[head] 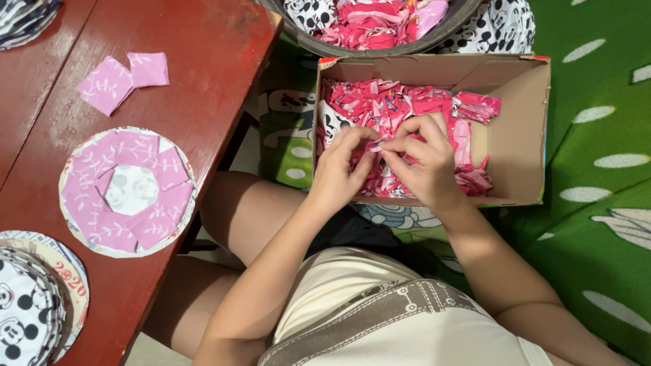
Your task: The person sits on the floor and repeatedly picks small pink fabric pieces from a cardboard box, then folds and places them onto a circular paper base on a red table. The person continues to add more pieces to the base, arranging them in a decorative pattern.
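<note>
Cream top and my bare knees fill the bottom of view, closest to me. Far left, on the red table (203, 61): stack of black-and-white printed fabric rounds (27, 305) at the lower edge, then a paper disc (127, 192) covered with a ring of light-pink folded squares, white centre showing. Two loose light-pink squares (123, 79) lie above it, touching each other, well apart from the disc.

Moving right: my left hand (339, 169) over the open cardboard box (515, 135), which sits on green patterned bedding (597, 224). Left fingers (363, 139) bent in, tips pressed onto a small folded bit of fabric (377, 145). My right hand (424, 159) meets it tip to tip; right fingers (407, 146) curled and pinching the same bit. Both hands touch each other just above the heap of bright pink folded pieces (400, 102) filling the box's left and middle part; right end bare cardboard.

Round dark basket (298, 34) with more pink and mouse-print scraps sits just behind the box, top edge of view.
</note>
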